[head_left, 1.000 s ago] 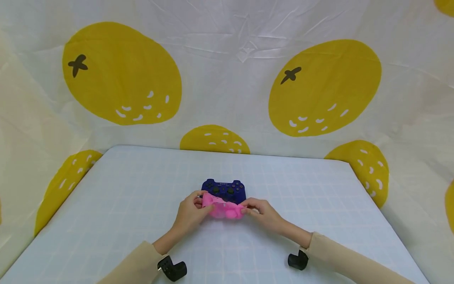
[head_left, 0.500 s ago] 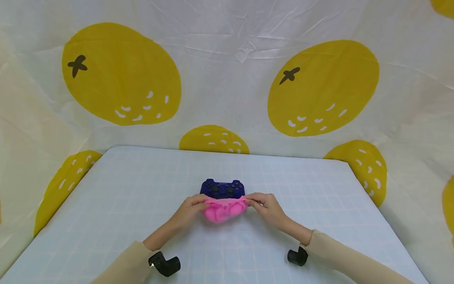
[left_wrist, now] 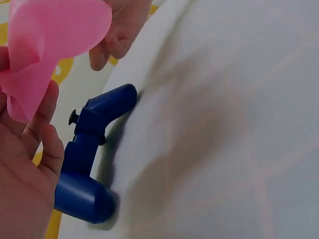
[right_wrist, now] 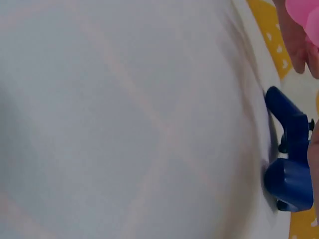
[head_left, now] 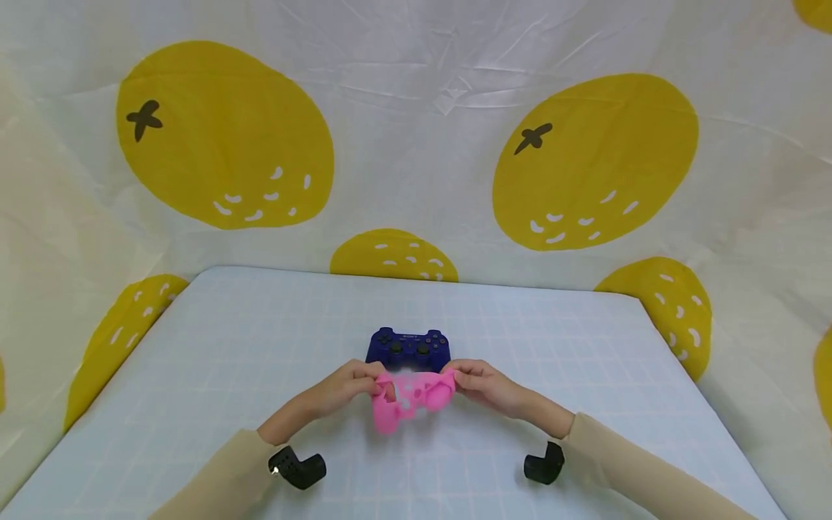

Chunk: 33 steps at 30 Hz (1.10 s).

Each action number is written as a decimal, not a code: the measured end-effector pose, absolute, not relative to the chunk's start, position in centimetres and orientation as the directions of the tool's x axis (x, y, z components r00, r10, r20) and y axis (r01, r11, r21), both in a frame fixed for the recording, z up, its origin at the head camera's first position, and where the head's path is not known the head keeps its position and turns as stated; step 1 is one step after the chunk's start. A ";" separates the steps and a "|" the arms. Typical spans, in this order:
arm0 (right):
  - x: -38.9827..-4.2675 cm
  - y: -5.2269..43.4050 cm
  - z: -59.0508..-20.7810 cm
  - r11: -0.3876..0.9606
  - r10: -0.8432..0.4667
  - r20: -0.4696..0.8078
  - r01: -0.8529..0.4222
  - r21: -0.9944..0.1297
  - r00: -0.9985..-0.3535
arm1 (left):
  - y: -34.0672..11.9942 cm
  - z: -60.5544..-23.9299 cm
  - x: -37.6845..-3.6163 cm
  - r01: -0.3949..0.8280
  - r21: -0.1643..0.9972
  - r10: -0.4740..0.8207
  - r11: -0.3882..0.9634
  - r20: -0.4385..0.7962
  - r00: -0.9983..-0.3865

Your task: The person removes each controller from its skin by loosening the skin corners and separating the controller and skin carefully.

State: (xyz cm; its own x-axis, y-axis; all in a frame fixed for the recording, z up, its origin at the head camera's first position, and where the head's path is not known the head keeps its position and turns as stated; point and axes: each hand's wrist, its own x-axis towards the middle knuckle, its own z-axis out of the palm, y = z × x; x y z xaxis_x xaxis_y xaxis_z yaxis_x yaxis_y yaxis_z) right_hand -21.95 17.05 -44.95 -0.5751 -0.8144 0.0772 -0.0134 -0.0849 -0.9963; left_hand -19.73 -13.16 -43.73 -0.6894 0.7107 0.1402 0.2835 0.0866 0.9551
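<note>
A soft pink game controller cover (head_left: 424, 391) is stretched between both hands, raised off the table in the head view. My left hand (head_left: 347, 386) pinches its left upper corner, and my right hand (head_left: 486, 386) pinches the right upper corner. Its holes and a grip pocket hang toward me. Just behind it a dark blue game controller (head_left: 408, 348) lies face up on the table, apart from both hands. In the left wrist view the pink cover (left_wrist: 60, 35) hangs in the fingers above the blue controller (left_wrist: 92, 154). Only a sliver of the right hand shows in the right wrist view.
A pale checked cloth covers the table (head_left: 552, 347). Behind it hangs a white curtain (head_left: 409, 144) printed with big yellow fruit. Black wrist cameras sit under the left (head_left: 297, 468) and right (head_left: 544, 462) beige sleeves.
Between the hands the pink cover has turned and sagged, so its holes and grip pockets now face me. My left hand has shifted slightly left. The blue controller has stayed in place.
</note>
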 end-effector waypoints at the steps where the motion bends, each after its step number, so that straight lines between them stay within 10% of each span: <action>1: -22.0 17.1 -44.9 -0.090 -0.836 0.071 0.008 -0.996 -0.544 | -13.2 -43.6 -19.8 0.294 0.951 0.719 0.097 0.138 -0.682; 6: -22.1 17.3 -44.5 -0.079 -0.889 0.053 0.040 -0.996 -0.455 | -12.7 -43.3 -19.8 0.302 0.949 0.726 0.090 0.145 -0.673; 20: -22.2 17.5 -44.1 0.171 -0.731 0.050 -0.254 -0.952 -0.681 | -11.4 -44.9 -19.6 0.414 0.892 0.437 0.183 0.303 -0.847; 26: -22.2 17.7 -44.2 0.032 -0.816 0.071 -0.168 -0.985 -0.573 | -11.3 -44.8 -19.6 0.460 0.843 0.492 0.279 0.285 -0.822; 33: -22.3 18.1 -43.6 -0.033 -0.910 0.040 -0.024 -0.999 -0.413 | -12.0 -44.8 -19.9 0.325 0.945 0.646 -0.012 0.256 -0.719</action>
State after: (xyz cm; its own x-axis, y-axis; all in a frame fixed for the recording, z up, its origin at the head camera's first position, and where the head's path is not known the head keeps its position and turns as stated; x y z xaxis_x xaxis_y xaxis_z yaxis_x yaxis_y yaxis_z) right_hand -22.27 18.15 -43.61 -0.4132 -0.9097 0.0399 -0.0244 -0.0327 -0.9992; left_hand -19.88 -12.05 -44.84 -0.7188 0.6465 0.2557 0.3254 -0.0121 0.9455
